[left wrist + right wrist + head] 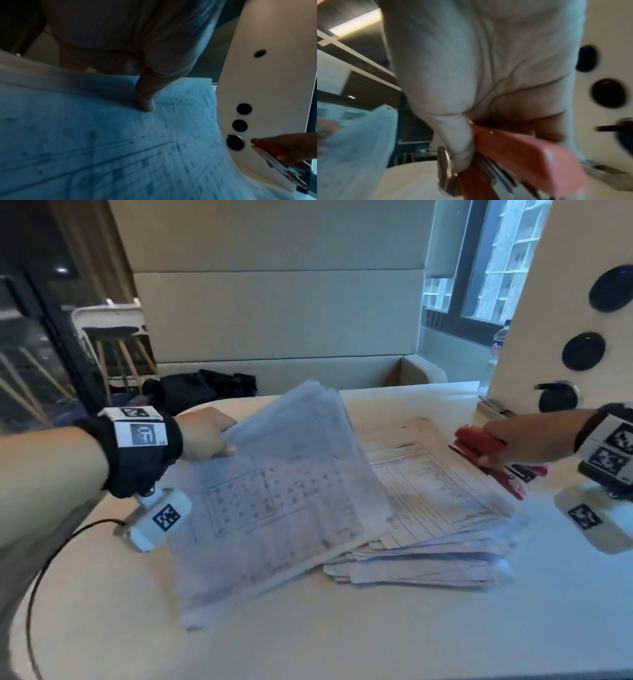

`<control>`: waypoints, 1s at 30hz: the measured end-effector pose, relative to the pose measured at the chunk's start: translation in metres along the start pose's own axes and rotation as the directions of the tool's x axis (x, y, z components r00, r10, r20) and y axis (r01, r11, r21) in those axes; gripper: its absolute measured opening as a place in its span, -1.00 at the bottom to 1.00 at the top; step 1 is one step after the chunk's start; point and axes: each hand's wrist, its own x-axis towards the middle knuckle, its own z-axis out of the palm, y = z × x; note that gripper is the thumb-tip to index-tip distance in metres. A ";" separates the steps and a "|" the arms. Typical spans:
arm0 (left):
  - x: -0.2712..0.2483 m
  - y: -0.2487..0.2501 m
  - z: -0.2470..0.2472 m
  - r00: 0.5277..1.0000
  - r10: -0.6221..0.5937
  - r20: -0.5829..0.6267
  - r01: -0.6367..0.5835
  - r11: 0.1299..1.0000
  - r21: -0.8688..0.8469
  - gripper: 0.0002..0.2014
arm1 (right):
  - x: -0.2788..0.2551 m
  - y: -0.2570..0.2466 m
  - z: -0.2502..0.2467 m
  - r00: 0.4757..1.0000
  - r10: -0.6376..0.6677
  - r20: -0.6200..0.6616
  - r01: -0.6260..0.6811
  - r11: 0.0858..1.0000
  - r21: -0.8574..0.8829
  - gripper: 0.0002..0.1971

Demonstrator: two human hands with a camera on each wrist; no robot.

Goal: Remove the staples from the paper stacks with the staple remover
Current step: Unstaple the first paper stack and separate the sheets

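My left hand [205, 436] grips the far left edge of a lifted bundle of printed sheets [274, 501], thumb [144, 100] on top, and the bundle [102, 148] tilts up off the table. A larger paper stack [435, 508] lies flat beneath and to the right of it. My right hand [524, 440] holds a red staple remover [486, 453] over the stack's far right corner. In the right wrist view, thumb and fingers are wrapped round the red staple remover [513, 152]. No staple can be made out.
The papers lie on a white table [342, 628]. A white post [565, 302] with round black sockets stands at the far right, close to my right hand. A cushioned bench [274, 320] runs behind the table, with a dark garment [202, 388] on it.
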 end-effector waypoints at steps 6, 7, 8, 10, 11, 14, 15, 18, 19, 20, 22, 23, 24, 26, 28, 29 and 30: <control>-0.008 -0.029 0.004 0.996 -0.054 0.073 0.044 0.991 0.128 -0.83 | 0.022 -0.106 0.010 0.956 -0.271 0.114 0.254 0.956 0.144 -0.76; -0.010 -0.034 0.009 0.994 -0.065 0.092 0.051 0.987 0.153 -0.80 | 0.028 -0.117 0.015 0.949 -0.280 0.147 0.263 0.957 0.125 -0.76; -0.011 -0.039 0.015 0.991 -0.072 0.112 0.051 0.984 0.173 -0.80 | 0.035 -0.124 0.020 0.946 -0.276 0.172 0.263 0.960 0.097 -0.77; -0.014 -0.050 0.027 0.984 -0.081 0.158 0.048 0.978 0.204 -0.85 | 0.046 -0.130 0.027 0.948 -0.251 0.196 0.248 0.968 0.037 -0.80; -0.016 -0.054 0.032 0.980 -0.088 0.178 0.050 0.976 0.212 -0.88 | 0.050 -0.130 0.028 0.952 -0.237 0.195 0.240 0.971 0.010 -0.82; -0.022 -0.058 0.045 0.970 -0.115 0.216 0.064 0.971 0.232 -0.89 | 0.055 -0.123 0.028 0.961 -0.193 0.200 0.209 0.976 -0.063 -0.84; -0.022 -0.058 0.048 0.967 -0.129 0.221 0.071 0.964 0.255 -0.91 | 0.056 -0.121 0.028 0.964 -0.180 0.196 0.200 0.976 -0.091 -0.85; -0.022 -0.054 0.056 0.979 -0.130 0.158 0.071 0.941 0.332 -0.62 | 0.061 -0.122 0.026 0.971 -0.204 0.121 0.225 0.953 -0.202 -0.87; -0.023 -0.051 0.059 0.989 -0.089 0.115 0.045 0.939 0.341 -0.48 | 0.064 -0.125 0.024 0.968 -0.237 0.079 0.249 0.943 -0.222 -0.88; -0.026 -0.044 0.061 0.995 -0.023 0.095 -0.011 0.940 0.342 -0.39 | 0.065 -0.131 0.022 0.960 -0.278 0.036 0.279 0.935 -0.220 -0.87; -0.033 -0.028 0.067 0.981 0.131 0.143 -0.169 0.938 0.304 -0.29 | 0.067 -0.147 0.019 0.928 -0.371 -0.035 0.360 0.918 -0.169 -0.82; -0.037 -0.019 0.070 0.961 0.198 0.190 -0.246 0.929 0.277 -0.26 | 0.067 -0.158 0.019 0.907 -0.417 -0.055 0.407 0.903 -0.134 -0.79; -0.040 -0.012 0.073 0.940 0.238 0.245 -0.298 0.922 0.246 -0.20 | 0.066 -0.168 0.021 0.886 -0.460 -0.063 0.453 0.886 -0.103 -0.78; -0.042 -0.007 0.081 0.897 0.227 0.378 -0.310 0.935 0.174 0.00 | 0.065 -0.188 0.025 0.841 -0.539 -0.052 0.535 0.842 -0.074 -0.83; -0.041 -0.007 0.089 0.853 0.186 0.488 -0.285 0.949 0.136 0.21 | 0.064 -0.205 0.032 0.800 -0.600 -0.019 0.596 0.798 -0.086 -0.86; -0.040 -0.008 0.092 0.839 0.180 0.513 -0.288 0.948 0.137 0.27 | 0.065 -0.211 0.036 0.783 -0.622 -0.008 0.618 0.779 -0.106 -0.85; -0.039 -0.009 0.095 0.834 0.178 0.523 -0.290 0.946 0.141 0.29 | 0.066 -0.216 0.040 0.767 -0.642 -0.005 0.635 0.760 -0.135 -0.85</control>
